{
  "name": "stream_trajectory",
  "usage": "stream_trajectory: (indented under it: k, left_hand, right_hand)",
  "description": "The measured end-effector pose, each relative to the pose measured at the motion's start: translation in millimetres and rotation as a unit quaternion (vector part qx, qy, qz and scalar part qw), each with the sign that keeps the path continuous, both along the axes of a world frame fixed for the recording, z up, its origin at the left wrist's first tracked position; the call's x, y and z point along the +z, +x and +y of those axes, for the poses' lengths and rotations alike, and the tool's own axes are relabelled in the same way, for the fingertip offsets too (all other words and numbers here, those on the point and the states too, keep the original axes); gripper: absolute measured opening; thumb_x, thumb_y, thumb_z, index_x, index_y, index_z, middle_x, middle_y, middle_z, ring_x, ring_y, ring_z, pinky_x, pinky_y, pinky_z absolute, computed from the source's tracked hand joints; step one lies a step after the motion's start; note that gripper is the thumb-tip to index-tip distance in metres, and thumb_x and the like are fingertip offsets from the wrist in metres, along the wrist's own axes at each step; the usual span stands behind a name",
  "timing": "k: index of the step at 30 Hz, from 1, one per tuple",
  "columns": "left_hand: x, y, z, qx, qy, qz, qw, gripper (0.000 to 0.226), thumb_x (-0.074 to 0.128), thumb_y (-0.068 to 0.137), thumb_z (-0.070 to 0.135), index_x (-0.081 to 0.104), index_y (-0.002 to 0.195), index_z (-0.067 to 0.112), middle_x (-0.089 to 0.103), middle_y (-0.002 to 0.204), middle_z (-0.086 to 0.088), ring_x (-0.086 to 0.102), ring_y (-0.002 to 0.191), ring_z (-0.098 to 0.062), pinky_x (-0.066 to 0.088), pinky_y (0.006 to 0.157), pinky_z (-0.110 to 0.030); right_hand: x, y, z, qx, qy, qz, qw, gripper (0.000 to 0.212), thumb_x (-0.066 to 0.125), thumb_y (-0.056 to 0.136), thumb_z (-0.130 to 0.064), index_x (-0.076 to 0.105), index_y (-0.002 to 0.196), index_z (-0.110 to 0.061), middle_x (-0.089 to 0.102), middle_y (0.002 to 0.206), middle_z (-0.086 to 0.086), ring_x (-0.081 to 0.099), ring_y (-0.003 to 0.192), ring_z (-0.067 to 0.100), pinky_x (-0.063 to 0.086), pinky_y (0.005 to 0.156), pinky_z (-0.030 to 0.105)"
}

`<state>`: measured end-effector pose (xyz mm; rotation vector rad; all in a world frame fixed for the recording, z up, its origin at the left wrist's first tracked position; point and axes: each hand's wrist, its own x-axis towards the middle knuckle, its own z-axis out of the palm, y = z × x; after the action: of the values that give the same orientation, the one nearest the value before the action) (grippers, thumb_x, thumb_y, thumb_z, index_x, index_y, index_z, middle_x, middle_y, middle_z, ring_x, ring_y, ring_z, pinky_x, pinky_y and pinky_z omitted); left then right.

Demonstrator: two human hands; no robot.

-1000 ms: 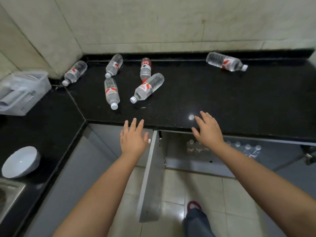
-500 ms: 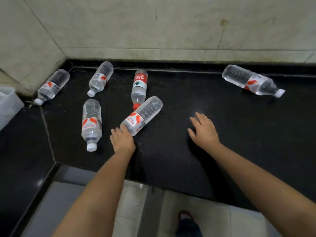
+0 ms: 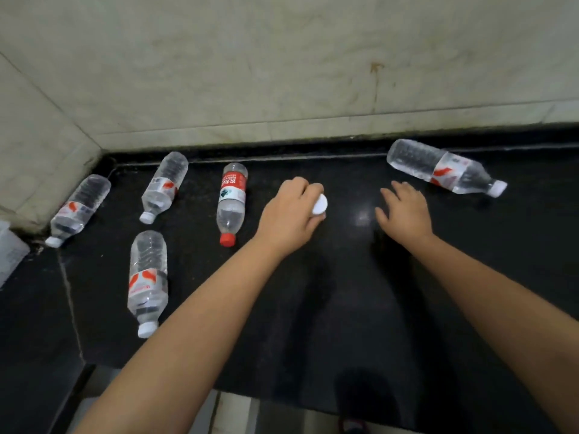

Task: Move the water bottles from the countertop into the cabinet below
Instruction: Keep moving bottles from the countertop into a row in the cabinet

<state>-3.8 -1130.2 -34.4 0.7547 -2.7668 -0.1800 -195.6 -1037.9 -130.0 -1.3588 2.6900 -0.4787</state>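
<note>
Several clear water bottles lie on the black countertop (image 3: 344, 308). My left hand (image 3: 289, 216) grips one bottle; only its white cap (image 3: 320, 205) shows past my fingers, the body is hidden under the hand. My right hand (image 3: 404, 211) hovers open with spread fingers, just left of a red-labelled bottle (image 3: 445, 170) lying near the back wall. A red-capped bottle (image 3: 232, 202) lies just left of my left hand. Further left are a near bottle (image 3: 148, 280), one by the back edge (image 3: 164, 186) and one in the corner (image 3: 80, 208).
A tiled wall (image 3: 282, 73) closes the back and left of the counter. A white plastic basket edge (image 3: 9, 252) shows at the far left. The counter's front edge (image 3: 282, 393) runs below my arms, with floor tiles and a shoe beneath it.
My left hand has taken hold of the bottle it was touching and moved it right and farther back. My right hand has reached farther toward the bottle at the right. The view moved closer.
</note>
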Motion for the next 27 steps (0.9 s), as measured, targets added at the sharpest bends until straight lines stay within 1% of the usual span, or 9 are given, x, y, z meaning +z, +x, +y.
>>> stream_trajectory:
  k: [4,7,9,11,14,17,21,24,27]
  left_hand:
    - [-6,-54,-1,0.001,-0.046,-0.003,0.999,0.037,0.057,0.085,0.019,0.052,0.118,0.006,0.055,0.11,-0.018,0.049,0.1,-0.035,0.042,0.076,-0.042]
    - [-9,-81,0,-0.036,-0.08,-0.012,0.996,0.032,0.069,0.07,0.01,0.063,0.099,-0.002,0.063,0.087,-0.023,0.059,0.078,-0.04,0.048,0.06,-0.04]
    - [-13,-93,2,-0.037,-0.117,-0.037,0.992,0.036,0.08,0.052,0.009,0.066,0.084,0.0,0.064,0.07,-0.019,0.061,0.06,-0.035,0.048,0.048,-0.031]
    - [-18,-100,6,-0.029,-0.149,-0.055,0.987,0.041,0.085,0.039,0.013,0.068,0.075,0.005,0.064,0.062,-0.012,0.06,0.051,-0.029,0.045,0.042,-0.024]
    - [-30,-93,9,-0.05,-0.166,-0.082,0.981,0.045,0.09,0.032,0.018,0.07,0.071,0.01,0.066,0.059,-0.005,0.06,0.048,-0.027,0.045,0.039,-0.024]
    - [-38,-72,8,-0.074,-0.148,-0.062,0.984,0.043,0.091,0.034,0.011,0.07,0.072,0.007,0.069,0.059,-0.006,0.059,0.047,-0.03,0.049,0.039,-0.028]
    - [-33,-39,22,-0.093,-0.146,-0.051,0.984,0.042,0.087,0.029,0.0,0.066,0.066,0.002,0.064,0.057,-0.012,0.056,0.044,-0.032,0.049,0.039,-0.027]
    - [-27,-5,41,-0.057,-0.118,-0.093,0.987,0.036,0.086,0.033,0.0,0.066,0.063,0.0,0.063,0.061,-0.017,0.061,0.052,-0.034,0.047,0.038,-0.029]
    - [-23,38,63,0.027,-0.049,-0.081,0.995,0.016,0.067,0.071,0.0,0.066,0.087,-0.004,0.06,0.097,-0.023,0.056,0.095,-0.037,0.049,0.06,-0.04]
  right_hand:
    - [12,-60,21,-0.113,0.031,0.051,0.992,0.05,0.053,0.089,-0.022,0.041,0.134,-0.005,0.033,0.147,0.019,0.022,0.14,0.033,0.015,0.114,0.054]
    - [4,-99,37,-0.18,0.092,0.033,0.979,0.059,0.045,0.092,-0.015,0.019,0.144,-0.008,0.017,0.154,0.017,0.008,0.144,0.033,0.008,0.116,0.057]
    - [-4,-119,45,-0.197,0.121,-0.004,0.973,0.071,0.05,0.088,-0.012,0.01,0.147,-0.012,0.013,0.156,0.014,0.005,0.145,0.032,0.01,0.117,0.055]
    - [-10,-132,52,-0.193,0.116,-0.02,0.974,0.073,0.054,0.084,-0.007,0.014,0.145,-0.01,0.026,0.15,0.016,0.019,0.141,0.032,0.023,0.114,0.052]
    - [-14,-137,61,-0.183,0.071,-0.02,0.98,0.053,0.051,0.086,-0.001,0.031,0.135,-0.003,0.042,0.131,0.023,0.046,0.117,0.041,0.042,0.097,0.047]
    - [-18,-106,70,-0.167,0.04,-0.052,0.984,0.037,0.047,0.091,-0.006,0.038,0.126,-0.001,0.041,0.124,0.024,0.052,0.103,0.042,0.046,0.084,0.045]
    - [-26,-40,92,-0.155,0.019,-0.015,0.988,0.034,0.047,0.093,-0.012,0.042,0.123,0.003,0.042,0.122,0.022,0.053,0.099,0.038,0.047,0.079,0.043]
    - [-21,5,123,-0.138,-0.012,0.004,0.99,0.026,0.052,0.089,-0.006,0.051,0.109,0.009,0.047,0.116,0.026,0.054,0.094,0.04,0.048,0.072,0.043]
    - [2,52,164,-0.102,-0.082,0.009,0.991,0.014,0.061,0.074,0.011,0.06,0.086,0.016,0.055,0.096,0.036,0.057,0.078,0.047,0.05,0.058,0.046]
